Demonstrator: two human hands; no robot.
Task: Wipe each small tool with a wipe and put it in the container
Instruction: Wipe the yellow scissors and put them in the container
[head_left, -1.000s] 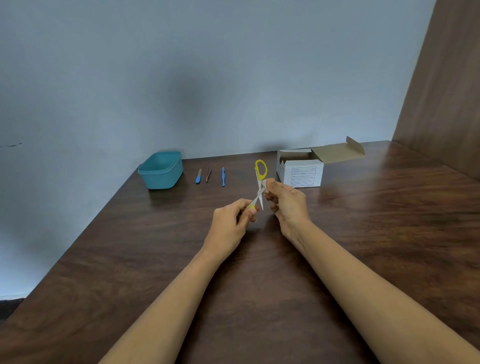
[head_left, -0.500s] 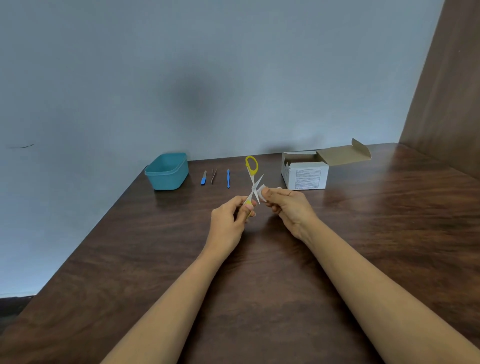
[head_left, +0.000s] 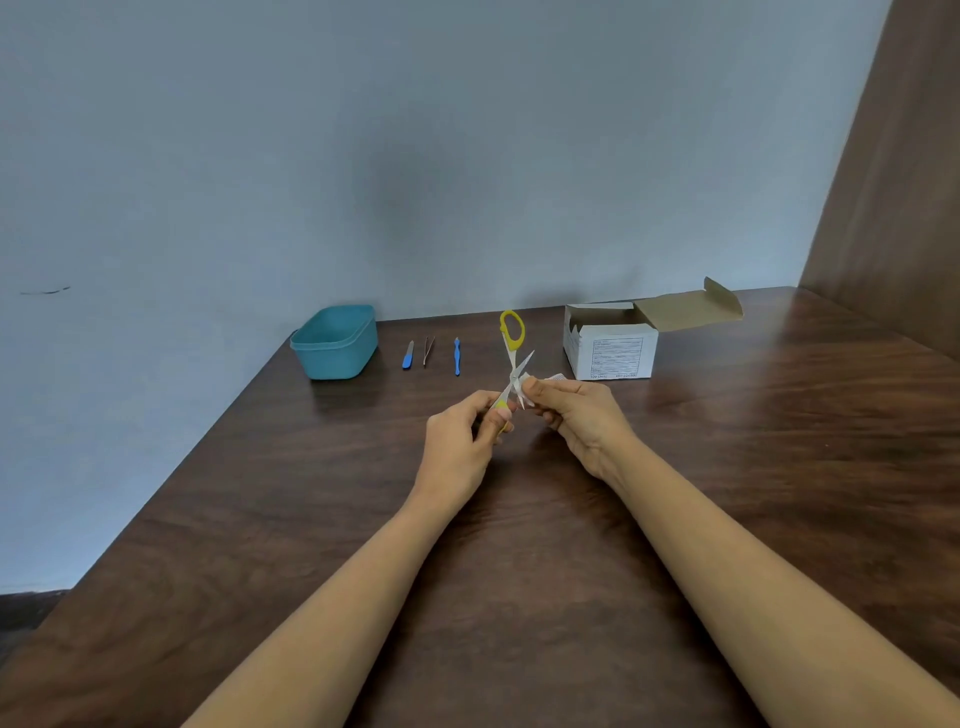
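Head cam: teal container (head_left: 335, 343) is sitting far left on the surface (head_left: 519, 530), w/ three small tools (head_left: 428, 351) lying beside it, prob. awaiting wiping. L hand (head_left: 457, 441) fingers are gripping the scissors (head_left: 513, 358) by the lower handle, holding blades spread; R hand (head_left: 576, 415) fingers are pinching a wipe (head_left: 527, 397) round one blade, prob. cleaning each edge separately. Wipe box (head_left: 613, 348) is standing open at right.

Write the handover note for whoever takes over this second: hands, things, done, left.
Left hand: grips the lower handle of the scissors, blades spread.
Right hand: pinches the wipe on a blade.
Container back left; beside it on the table lie the blue-handled tool, tweezers and blue pick. Open wipe box to the right.
Done: no tool shows in the container.
Left: finish the scissors, drop them in, then the other three.
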